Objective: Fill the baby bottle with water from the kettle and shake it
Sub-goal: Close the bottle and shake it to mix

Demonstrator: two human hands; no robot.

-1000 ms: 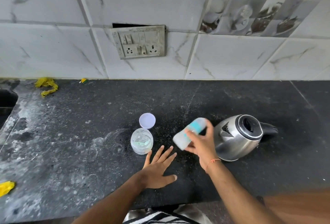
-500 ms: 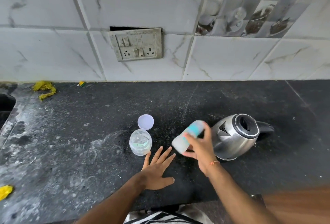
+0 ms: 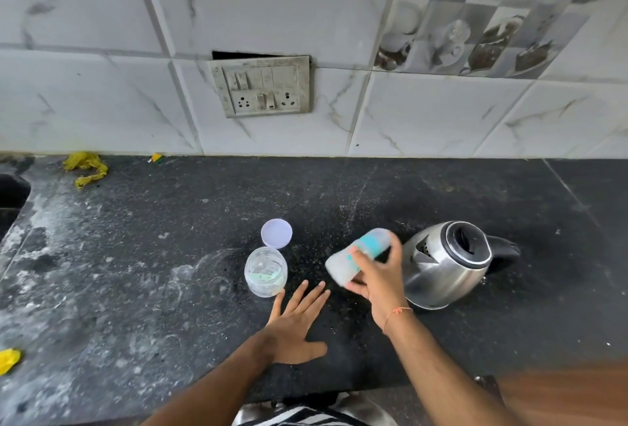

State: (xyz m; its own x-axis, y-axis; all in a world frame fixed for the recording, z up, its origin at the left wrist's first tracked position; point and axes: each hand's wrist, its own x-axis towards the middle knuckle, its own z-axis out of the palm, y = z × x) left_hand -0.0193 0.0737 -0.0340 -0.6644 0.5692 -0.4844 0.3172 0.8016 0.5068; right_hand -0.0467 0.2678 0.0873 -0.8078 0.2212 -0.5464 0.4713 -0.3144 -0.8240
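Note:
My right hand (image 3: 375, 276) grips a baby bottle (image 3: 353, 257) with a teal band, tilted and motion-blurred above the black counter (image 3: 170, 255). Just right of it stands a steel kettle (image 3: 448, 262) with its lid open and its black handle pointing right. My left hand (image 3: 295, 323) lies flat on the counter with the fingers spread, holding nothing. Beyond its fingertips stands a clear plastic jar (image 3: 266, 271), and a round white lid (image 3: 276, 233) lies behind the jar.
A tiled wall with a switch and socket plate (image 3: 261, 87) rises behind the counter. Yellow scraps (image 3: 86, 167) lie at the back left and another yellow scrap (image 3: 8, 359) at the left edge. A sink opening (image 3: 10, 194) is at the far left.
The bottle in my right hand has shifted slightly and stays blurred, tilted the same way. My left hand has stayed flat on the counter. The camera view has tipped a little.

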